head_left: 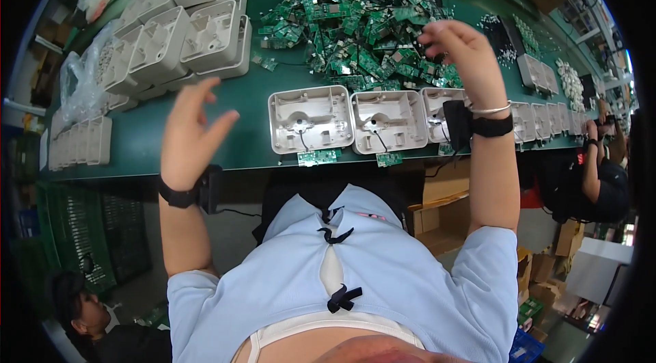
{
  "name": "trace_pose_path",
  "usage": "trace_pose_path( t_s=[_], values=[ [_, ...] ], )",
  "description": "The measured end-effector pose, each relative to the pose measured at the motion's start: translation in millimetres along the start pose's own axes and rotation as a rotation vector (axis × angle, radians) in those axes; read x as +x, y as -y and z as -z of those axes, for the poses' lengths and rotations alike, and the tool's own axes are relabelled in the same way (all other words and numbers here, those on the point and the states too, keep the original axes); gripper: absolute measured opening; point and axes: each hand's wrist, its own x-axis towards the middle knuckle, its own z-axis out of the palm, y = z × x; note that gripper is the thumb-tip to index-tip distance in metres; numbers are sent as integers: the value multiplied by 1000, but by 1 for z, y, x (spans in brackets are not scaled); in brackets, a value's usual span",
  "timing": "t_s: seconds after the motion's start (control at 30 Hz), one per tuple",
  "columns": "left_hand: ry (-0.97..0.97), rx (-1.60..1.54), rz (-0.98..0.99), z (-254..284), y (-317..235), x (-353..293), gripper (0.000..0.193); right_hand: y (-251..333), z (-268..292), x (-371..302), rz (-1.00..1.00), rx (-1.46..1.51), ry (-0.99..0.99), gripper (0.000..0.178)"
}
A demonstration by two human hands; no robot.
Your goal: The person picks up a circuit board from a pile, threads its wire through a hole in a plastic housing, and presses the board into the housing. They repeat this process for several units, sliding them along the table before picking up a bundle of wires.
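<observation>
My left hand (191,132) hovers over the green table, its thumb and fingers apart and nothing in them. Stacked beige plastic housings (160,42) stand beyond it. Over the right edge of a big heap of green circuit boards (355,35), my right hand (468,59) reaches with loosely curled fingers, thumb apart from them. A blurred green board (410,16) lies close to its fingertips, and I see no grip on it. Before me sit open housings in a row: one housing (311,119) and its neighbour (389,122) each have a cable running to a small board at the table's edge.
Smaller beige housings (82,143) line the table's left end, beside clear plastic bags (78,79). More housings (540,120) continue rightward toward another person (591,178) at the table. White parts (570,86) lie at the far right. A second person (96,315) is at lower left.
</observation>
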Motion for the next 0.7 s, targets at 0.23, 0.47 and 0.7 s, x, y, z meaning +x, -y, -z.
trace_pose_path(
  t_s=[0.23, 0.47, 0.7],
  values=[
    [-336, 550, -265, -2, 23, 60, 45, -9, 47, 60, 157, 456, 18, 31],
    [-242, 688, -171, -24, 18, 89, 35, -12, 75, 125, 86, 1218, 704, 16],
    [-278, 666, -145, -28, 21, 89, 20, 58, 78, 83, 24, 843, 67, 13]
  ],
)
